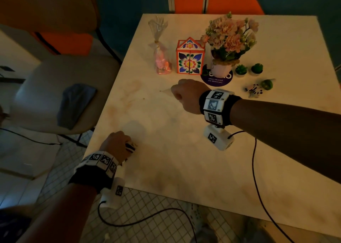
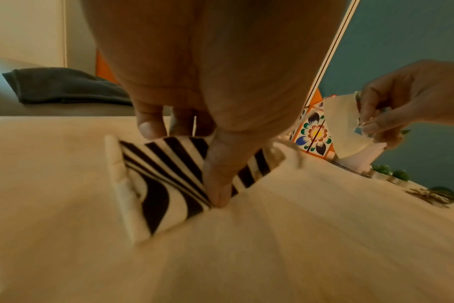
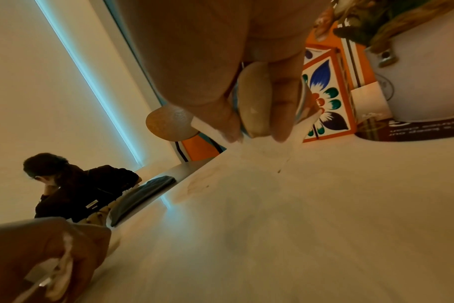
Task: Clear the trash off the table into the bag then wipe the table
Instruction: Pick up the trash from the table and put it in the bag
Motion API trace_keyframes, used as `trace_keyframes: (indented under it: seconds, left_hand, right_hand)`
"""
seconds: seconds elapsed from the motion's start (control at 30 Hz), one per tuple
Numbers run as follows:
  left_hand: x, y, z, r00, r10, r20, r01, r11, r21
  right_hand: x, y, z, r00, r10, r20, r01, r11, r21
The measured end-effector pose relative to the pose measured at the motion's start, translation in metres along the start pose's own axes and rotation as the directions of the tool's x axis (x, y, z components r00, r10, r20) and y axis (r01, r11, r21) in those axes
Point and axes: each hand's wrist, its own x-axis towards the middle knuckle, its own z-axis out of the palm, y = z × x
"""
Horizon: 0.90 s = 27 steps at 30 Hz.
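Left hand (image 1: 118,143) grip pinching striped pouch (image 2: 169,178) flat at near table (image 1: 184,169) edge, mouth unopened. Right hand (image 1: 186,97) grip clenched on paper scrap (image 2: 342,121) mid-table. Risk: crumbs (image 1: 144,98) missed, scrap dropped beside the unopened pouch.

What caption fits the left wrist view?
Left hand pinches a zebra-striped bag on the table; right hand holds pale paper.

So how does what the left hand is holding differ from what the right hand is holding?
The left hand pinches a black-and-white striped cloth bag low against the pale marbled table at its near edge; the right hand pinches a plain pale scrap of paper, lifted clear further in. The bag is patterned, the paper unmarked. Both are thin, limp and pinched in the fingers.
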Motion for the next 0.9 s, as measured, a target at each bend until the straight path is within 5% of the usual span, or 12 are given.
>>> trace_keyframes:
  seconds: [0.1, 0.17, 0.3, 0.37, 0.5, 0.57, 0.67, 0.9]
  left_hand:
    - [-0.008, 0.001, 0.004, 0.999, 0.015, -0.039, -0.015, 1.000, 0.017]
    - [-0.014, -0.004, 0.003, 0.998, -0.002, -0.068, -0.010, 0.985, -0.173]
    - [-0.028, -0.017, -0.022, 0.981, -0.104, -0.164, -0.060, 0.638, -0.768]
    - [-0.035, -0.024, -0.039, 0.955, -0.185, -0.230, -0.104, 0.518, -0.849]
    - [-0.042, -0.048, -0.055, 0.934, -0.263, -0.242, -0.113, 0.426, -0.898]
    - [-0.042, -0.047, -0.054, 0.944, -0.243, -0.225, -0.072, 0.510, -0.857]
    - [-0.041, -0.034, -0.047, 0.955, -0.183, -0.232, -0.004, 0.777, -0.629]
    - [-0.016, -0.013, -0.039, 0.969, -0.152, -0.192, 0.010, 0.808, -0.589]
  right_hand:
    - [-0.007, 0.008, 0.000, 0.999, 0.026, -0.040, -0.025, 0.999, 0.020]
    - [-0.012, 0.013, -0.001, 0.997, 0.035, -0.071, -0.033, 0.999, 0.028]
    - [-0.023, 0.026, -0.006, 0.991, 0.026, -0.130, -0.021, 0.999, 0.037]
    - [-0.030, 0.032, -0.010, 0.989, 0.029, -0.142, -0.023, 0.999, 0.040]
    - [-0.048, 0.039, -0.016, 0.979, 0.031, -0.201, -0.022, 0.999, 0.048]
    - [-0.056, 0.042, -0.018, 0.978, 0.039, -0.205, -0.031, 0.999, 0.040]
    - [-0.065, 0.047, -0.019, 0.980, 0.063, -0.191, -0.051, 0.996, 0.066]
    - [-0.083, 0.055, -0.022, 0.973, 0.116, -0.199, -0.103, 0.992, 0.077]
